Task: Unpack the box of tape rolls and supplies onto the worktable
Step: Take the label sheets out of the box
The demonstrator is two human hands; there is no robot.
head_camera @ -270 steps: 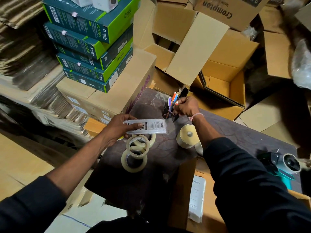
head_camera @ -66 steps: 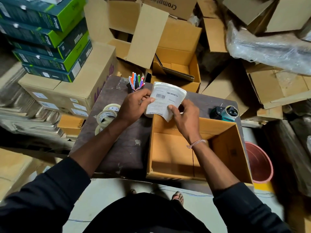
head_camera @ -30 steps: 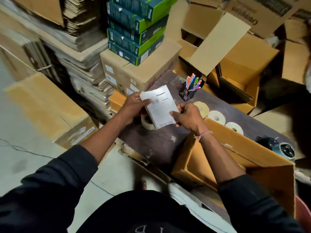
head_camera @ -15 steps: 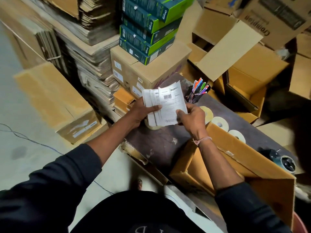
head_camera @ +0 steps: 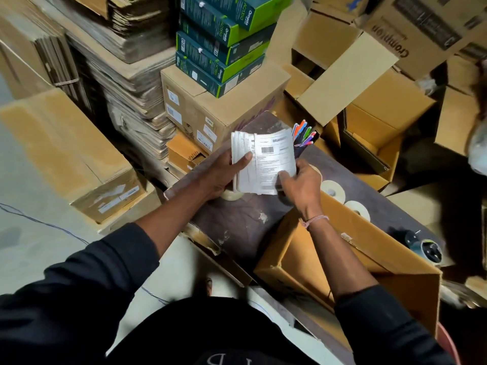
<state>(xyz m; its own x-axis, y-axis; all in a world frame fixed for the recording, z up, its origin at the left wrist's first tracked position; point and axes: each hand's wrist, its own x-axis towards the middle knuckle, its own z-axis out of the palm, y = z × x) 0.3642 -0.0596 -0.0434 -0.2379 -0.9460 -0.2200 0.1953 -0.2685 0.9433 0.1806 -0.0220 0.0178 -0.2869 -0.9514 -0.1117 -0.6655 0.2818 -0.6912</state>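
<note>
Both hands hold a stack of white shipping labels (head_camera: 266,162) above the dark worktable (head_camera: 242,222). My left hand (head_camera: 224,172) grips its left edge with the thumb on top, fanning the sheets. My right hand (head_camera: 300,180) holds the lower right corner. The open cardboard box (head_camera: 374,262) sits on the table below my right forearm. A clear tape roll (head_camera: 232,195) peeks out under my left hand. Two white rolls (head_camera: 333,190) (head_camera: 358,208) lie behind the box. A cup of coloured pens (head_camera: 304,139) stands at the table's far corner.
A tape dispenser (head_camera: 424,248) rests at the table's right end. A brown carton topped with green product boxes (head_camera: 224,48) adjoins the table on the left. Flattened cardboard stacks (head_camera: 126,75), open cartons (head_camera: 374,122) and a long carton (head_camera: 68,154) on the floor surround the table.
The label stack has risen slightly and fanned wider under my left thumb. The camera has turned a little further left. Before that, both hands lifted the stack from the box.
</note>
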